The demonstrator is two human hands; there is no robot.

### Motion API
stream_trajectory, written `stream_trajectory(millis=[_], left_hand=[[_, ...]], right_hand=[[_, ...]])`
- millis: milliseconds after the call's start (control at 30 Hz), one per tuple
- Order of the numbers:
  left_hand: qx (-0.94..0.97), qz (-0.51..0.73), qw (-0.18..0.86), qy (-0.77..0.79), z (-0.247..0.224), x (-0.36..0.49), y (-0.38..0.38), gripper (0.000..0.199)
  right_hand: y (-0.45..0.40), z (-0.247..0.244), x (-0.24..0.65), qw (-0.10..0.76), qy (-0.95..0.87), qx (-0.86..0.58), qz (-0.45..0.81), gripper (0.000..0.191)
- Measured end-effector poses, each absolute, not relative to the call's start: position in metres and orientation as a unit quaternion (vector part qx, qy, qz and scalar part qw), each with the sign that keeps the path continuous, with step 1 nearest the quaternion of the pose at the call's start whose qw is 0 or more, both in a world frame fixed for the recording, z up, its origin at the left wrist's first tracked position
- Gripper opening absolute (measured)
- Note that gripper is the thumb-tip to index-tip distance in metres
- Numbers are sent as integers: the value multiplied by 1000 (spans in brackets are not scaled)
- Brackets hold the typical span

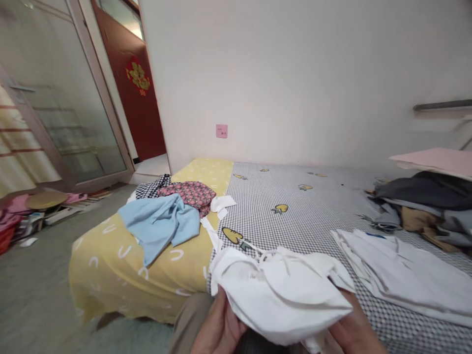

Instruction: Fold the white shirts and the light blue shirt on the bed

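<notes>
A bunched white garment (pixel 280 300) is held up between my two hands, low in the view, above the near edge of the bed. Thin white strings or straps lie across its top; what kind of garment it is, I cannot tell. My left hand (pixel 223 322) grips its left side from below, with the fingers partly under the cloth. On the other side, my right hand (pixel 352 322) holds its right end, and most of those fingers are hidden by the fabric. To the right, flat white folded clothes (pixel 409 270) lie on the checked bedsheet (pixel 273 189).
A light blue cloth (pixel 162 219), a red patterned cloth (pixel 190 194) and a black-and-white checked cloth (pixel 153 187) lie heaped on the yellow sheet (pixel 106 265). Dark folded clothes (pixel 427 191) are stacked at the right under a pink board (pixel 438 161). Items crowd the floor at left.
</notes>
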State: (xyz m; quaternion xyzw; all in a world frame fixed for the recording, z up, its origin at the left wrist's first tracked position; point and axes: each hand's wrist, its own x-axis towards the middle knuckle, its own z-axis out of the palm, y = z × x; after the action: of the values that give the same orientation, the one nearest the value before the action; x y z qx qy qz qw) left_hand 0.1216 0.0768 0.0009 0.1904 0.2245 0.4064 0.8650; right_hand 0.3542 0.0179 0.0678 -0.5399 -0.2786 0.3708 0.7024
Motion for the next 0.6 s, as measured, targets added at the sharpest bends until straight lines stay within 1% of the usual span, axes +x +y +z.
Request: stream_trajectory(millis=[67,133,200,267,300,367,433,533,600], left_hand=[[176,446,858,186,29,122,87,54],[138,503,830,199,50,121,103,45],[119,549,789,248,57,120,119,44],[180,572,729,329,48,118,133,52],[239,570,688,380,38,117,139,58],[364,547,587,473,13,116,148,64],[449,525,496,526,-10,114,156,67],[508,515,417,550,-21,113,170,73],[549,516,366,546,-13,115,183,76]], right_hand=[[23,55,373,698,-230,-541,409,40],[30,37,394,703,-173,-549,417,37],[33,15,412,709,-105,-565,409,24],[30,-6,423,724,-29,-562,399,10],[25,-15,427,735,1,-548,399,13],[14,-28,430,761,34,-507,404,29],[4,-35,432,779,35,-491,388,45],[-4,-37,443,779,21,-544,311,66],[-3,-36,456,761,-9,-598,250,73]])
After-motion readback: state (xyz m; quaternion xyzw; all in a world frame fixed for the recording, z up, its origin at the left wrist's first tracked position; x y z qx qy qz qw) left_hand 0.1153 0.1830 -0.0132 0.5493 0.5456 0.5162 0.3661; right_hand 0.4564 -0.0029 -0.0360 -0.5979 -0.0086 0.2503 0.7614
